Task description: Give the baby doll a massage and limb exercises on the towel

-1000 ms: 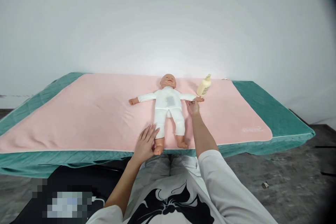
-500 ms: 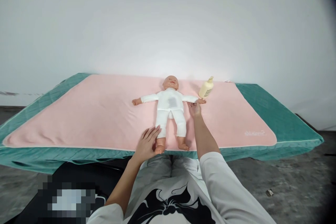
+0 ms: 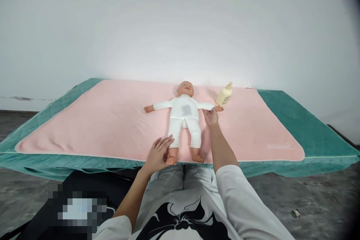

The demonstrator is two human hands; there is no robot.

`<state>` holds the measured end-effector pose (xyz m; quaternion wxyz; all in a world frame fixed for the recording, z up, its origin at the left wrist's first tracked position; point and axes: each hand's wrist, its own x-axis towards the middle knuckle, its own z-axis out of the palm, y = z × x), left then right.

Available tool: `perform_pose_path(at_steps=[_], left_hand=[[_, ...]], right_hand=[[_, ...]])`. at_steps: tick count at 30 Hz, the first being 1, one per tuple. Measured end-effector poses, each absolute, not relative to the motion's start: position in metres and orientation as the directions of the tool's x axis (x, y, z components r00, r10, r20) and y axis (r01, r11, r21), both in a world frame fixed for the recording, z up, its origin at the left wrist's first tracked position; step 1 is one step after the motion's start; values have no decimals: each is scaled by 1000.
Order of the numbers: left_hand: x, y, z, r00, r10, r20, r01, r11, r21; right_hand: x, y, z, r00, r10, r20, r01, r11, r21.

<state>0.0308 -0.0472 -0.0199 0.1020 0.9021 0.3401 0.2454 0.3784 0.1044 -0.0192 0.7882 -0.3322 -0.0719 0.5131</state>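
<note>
Doll (image 3: 185,108) lies face-up on pink blanket (image 3: 112,116), bottle (image 3: 224,95) nr one arm. L hand (image 3: 159,154) wide, w/ fingers laid on its lower leg; R hand (image 3: 212,117) at that arm, fingers part hidden, can't tell if gripping.

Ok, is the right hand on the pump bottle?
No, the right hand is at the baby doll's sleeve, with the pump bottle beyond it.
</note>
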Motion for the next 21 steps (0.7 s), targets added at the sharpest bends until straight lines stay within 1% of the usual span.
perform_pose_path(at_steps=[3, 11, 21], left_hand=[[31, -47, -21, 648, 676, 350, 581, -736, 348], [32, -49, -21, 645, 683, 342, 592, -730, 342], [32, -49, -30, 623, 682, 382, 625, -728, 280]], right_hand=[[378, 102, -18, 464, 857, -225, -759, 254, -599], [377, 101, -19, 460, 859, -223, -766, 257, -590], [379, 103, -23, 455, 867, -204, -772, 270, -575]])
